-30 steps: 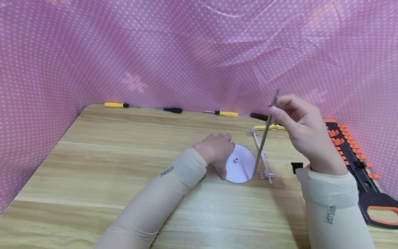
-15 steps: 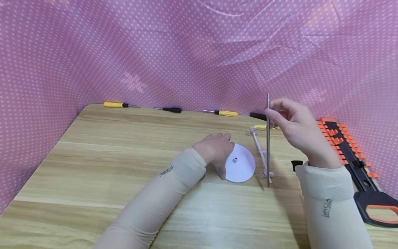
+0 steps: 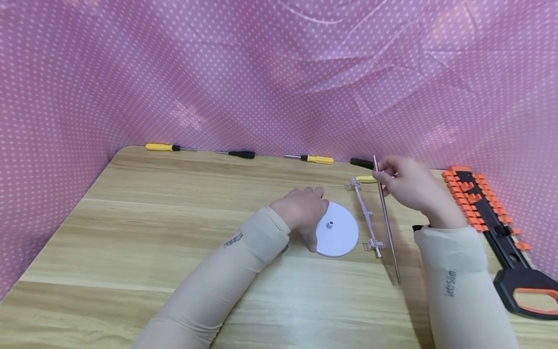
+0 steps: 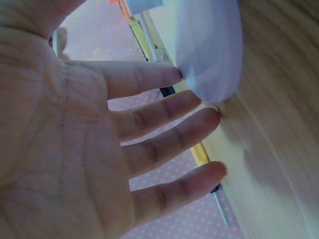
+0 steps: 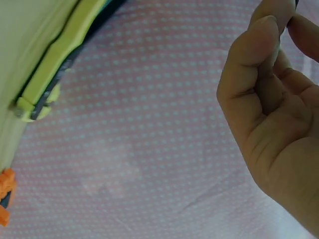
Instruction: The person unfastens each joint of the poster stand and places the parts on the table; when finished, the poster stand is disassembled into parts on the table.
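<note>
My left hand (image 3: 301,213) spreads over the left edge of a white round disc (image 3: 341,235) with a short central stub, lying on the wooden table. In the left wrist view its fingers are nearly straight, with fingertips against the rim of the disc (image 4: 214,50). Between thumb and fingers, my right hand (image 3: 411,186) pinches a thin metal rod (image 3: 387,218) near its upper end. The rod slants, its lower end toward the table's front. Left of it lies a thin white rod with clear clips (image 3: 366,212). The right wrist view shows curled fingers (image 5: 239,74); the rod is mostly out of frame.
Screwdrivers line the back edge: a yellow one (image 3: 160,147), a black one (image 3: 241,154) and another yellow one (image 3: 319,159). Behind my right hand are a black handle (image 3: 361,163) and a yellow tool (image 3: 365,179). A black-and-orange rack (image 3: 494,223) lies at right; pink dotted cloth (image 3: 279,77) hangs behind.
The metal rod has swung from leaning over the disc, through upright, to leaning the other way, its lower end now farther right. My right hand has come down. My left hand stays put.
</note>
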The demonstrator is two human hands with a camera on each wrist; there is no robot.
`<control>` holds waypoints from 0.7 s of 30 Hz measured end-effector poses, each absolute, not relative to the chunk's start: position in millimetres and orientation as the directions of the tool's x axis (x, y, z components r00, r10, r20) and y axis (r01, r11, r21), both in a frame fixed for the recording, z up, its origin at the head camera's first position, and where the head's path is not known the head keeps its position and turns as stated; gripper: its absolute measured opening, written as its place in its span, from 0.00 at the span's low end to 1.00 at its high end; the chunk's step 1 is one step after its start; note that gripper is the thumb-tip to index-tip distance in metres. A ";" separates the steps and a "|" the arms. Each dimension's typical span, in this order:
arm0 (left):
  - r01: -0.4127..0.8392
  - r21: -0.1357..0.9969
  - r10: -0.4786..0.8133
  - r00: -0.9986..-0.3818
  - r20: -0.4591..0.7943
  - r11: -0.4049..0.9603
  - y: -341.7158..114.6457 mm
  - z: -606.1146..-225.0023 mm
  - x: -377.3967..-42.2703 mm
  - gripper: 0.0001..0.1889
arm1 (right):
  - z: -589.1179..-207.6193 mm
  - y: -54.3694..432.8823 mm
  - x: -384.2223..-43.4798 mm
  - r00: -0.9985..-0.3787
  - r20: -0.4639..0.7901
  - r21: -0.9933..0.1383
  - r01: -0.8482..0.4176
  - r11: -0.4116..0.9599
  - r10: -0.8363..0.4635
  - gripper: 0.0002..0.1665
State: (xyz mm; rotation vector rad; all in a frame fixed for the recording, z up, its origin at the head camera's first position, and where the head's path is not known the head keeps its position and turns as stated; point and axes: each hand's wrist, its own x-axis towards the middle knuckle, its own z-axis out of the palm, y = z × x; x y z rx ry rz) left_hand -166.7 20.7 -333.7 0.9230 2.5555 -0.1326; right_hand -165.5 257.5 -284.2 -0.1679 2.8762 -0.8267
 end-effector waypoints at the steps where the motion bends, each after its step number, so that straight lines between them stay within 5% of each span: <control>1: 0.629 0.051 0.590 -0.693 -0.415 0.775 20.6 -333.7 -166.5 0.58 | -286.8 258.5 -167.7 -0.981 -0.122 -0.539 -0.061 0.840 -0.149 0.13; 21: 0.634 0.057 0.599 -0.693 -0.401 0.771 19.6 -335.1 -166.2 0.57 | -316.1 265.6 -184.3 -0.950 -0.252 -0.486 -0.038 0.873 -0.182 0.15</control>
